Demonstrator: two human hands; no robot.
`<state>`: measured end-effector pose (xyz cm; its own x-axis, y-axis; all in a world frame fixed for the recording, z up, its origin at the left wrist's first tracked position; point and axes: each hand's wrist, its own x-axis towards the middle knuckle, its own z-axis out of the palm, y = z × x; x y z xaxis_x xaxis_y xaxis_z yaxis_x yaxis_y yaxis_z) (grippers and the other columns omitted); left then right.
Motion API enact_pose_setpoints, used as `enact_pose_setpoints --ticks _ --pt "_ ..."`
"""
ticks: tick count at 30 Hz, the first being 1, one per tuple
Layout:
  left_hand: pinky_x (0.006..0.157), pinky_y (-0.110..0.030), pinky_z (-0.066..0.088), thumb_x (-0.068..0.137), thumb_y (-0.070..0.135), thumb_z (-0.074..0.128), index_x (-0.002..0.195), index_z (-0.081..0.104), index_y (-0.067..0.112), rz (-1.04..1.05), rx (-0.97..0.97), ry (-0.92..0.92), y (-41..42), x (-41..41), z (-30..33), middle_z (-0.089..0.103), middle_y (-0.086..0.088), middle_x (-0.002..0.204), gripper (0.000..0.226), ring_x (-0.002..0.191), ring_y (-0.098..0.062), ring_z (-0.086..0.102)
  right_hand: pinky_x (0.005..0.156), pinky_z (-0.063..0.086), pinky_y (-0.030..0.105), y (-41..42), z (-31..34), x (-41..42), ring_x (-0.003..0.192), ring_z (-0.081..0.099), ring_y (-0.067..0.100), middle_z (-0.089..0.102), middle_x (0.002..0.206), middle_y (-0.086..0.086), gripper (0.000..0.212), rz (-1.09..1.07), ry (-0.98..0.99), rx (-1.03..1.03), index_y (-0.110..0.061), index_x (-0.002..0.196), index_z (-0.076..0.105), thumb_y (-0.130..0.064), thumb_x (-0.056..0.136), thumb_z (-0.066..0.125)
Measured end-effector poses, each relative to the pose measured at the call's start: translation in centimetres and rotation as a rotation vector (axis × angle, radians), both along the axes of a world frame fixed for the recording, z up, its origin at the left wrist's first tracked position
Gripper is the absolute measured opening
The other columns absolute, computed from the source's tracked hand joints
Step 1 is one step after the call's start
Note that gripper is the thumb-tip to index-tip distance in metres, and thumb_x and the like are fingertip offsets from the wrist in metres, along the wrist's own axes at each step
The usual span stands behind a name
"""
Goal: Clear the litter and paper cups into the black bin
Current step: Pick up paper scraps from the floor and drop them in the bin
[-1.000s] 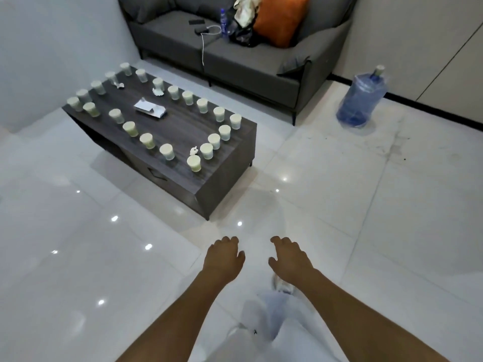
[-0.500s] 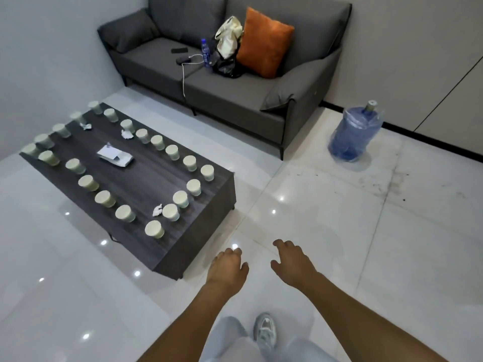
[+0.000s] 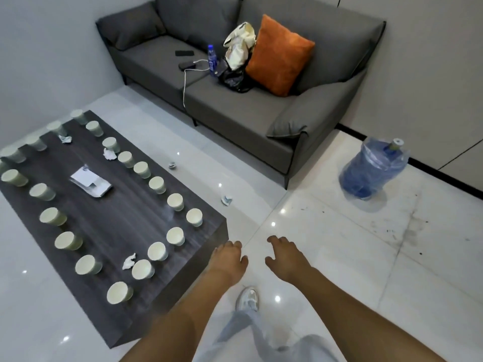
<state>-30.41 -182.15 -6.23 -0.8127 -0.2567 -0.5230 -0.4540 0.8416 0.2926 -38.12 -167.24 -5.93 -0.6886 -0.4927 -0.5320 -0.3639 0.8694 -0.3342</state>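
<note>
Hands — left hand (image 3: 228,259), right hand (image 3: 283,257) — loose, holding nothing. Paper cups (image 3: 156,251) crowd desk (image 3: 117,220) — I risk toppling neighbours; bin unseen.

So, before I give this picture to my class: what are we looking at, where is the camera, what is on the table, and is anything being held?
There is no machine here. A person wears one camera on the head, looking forward and down, so you see their own arms. The left hand and right hand hang loosely in front, holding nothing. On the dark coffee table stand many paper cups in a ring, with crumpled paper scraps and a folded paper in the middle. Two more scraps lie on the floor. Behind is a grey sofa and a water jug. No black bin shows in this view.
</note>
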Motion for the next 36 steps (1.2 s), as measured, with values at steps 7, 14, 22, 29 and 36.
enact_pose_setpoints --ticks 7,14,22,29,36 --pt "0.100 -0.039 0.040 0.096 0.032 0.041 0.129 0.047 0.011 0.059 0.030 -0.016 -3.8 -11.3 0.2 0.053 -0.011 0.127 0.039 0.118 -0.030 0.050 0.097 0.044 0.040 -4.0 0.5 -12.6 0.120 0.044 0.030 0.043 0.135 0.011 0.052 0.020 -0.009 0.004 -0.016 0.143 0.031 -0.029 0.096 0.048" --pt "0.101 -0.037 0.039 0.098 0.032 0.039 0.133 0.043 0.010 0.192 0.041 -0.039 -7.4 -20.7 -0.8 0.050 -0.012 0.130 0.042 0.121 -0.030 0.048 0.096 0.045 0.038 -8.4 -0.8 -24.6 0.122 0.043 0.028 0.041 0.137 0.010 0.054 0.146 -0.060 0.019 -0.018 0.144 0.030 -0.028 0.094 0.049" --pt "0.101 -0.035 0.041 0.098 0.035 0.040 0.135 0.043 0.012 0.489 0.081 -0.019 -10.1 -31.4 -1.6 0.051 -0.009 0.132 0.043 0.120 -0.027 0.049 0.094 0.044 0.038 -15.2 -1.8 -38.8 0.122 0.043 0.029 0.043 0.135 0.010 0.053 0.399 -0.067 0.054 -0.018 0.143 0.032 -0.029 0.094 0.050" --pt "0.099 -0.040 0.043 0.097 0.035 0.043 0.131 0.047 0.013 0.722 0.126 -0.087 -13.5 -34.6 -4.1 0.054 -0.010 0.128 0.041 0.116 -0.028 0.051 0.092 0.044 0.038 -22.7 -4.0 -45.5 0.121 0.044 0.030 0.043 0.134 0.011 0.053 0.555 -0.125 0.094 -0.016 0.142 0.033 -0.029 0.094 0.052" --pt "0.098 -0.038 0.045 0.096 0.036 0.046 0.131 0.047 0.014 0.858 0.177 -0.116 -21.6 -37.5 -7.3 0.053 -0.009 0.130 0.042 0.117 -0.028 0.053 0.091 0.046 0.038 -30.9 -7.5 -48.9 0.117 0.046 0.029 0.046 0.130 0.011 0.050 0.579 -0.167 0.094 -0.015 0.138 0.037 -0.026 0.092 0.053"
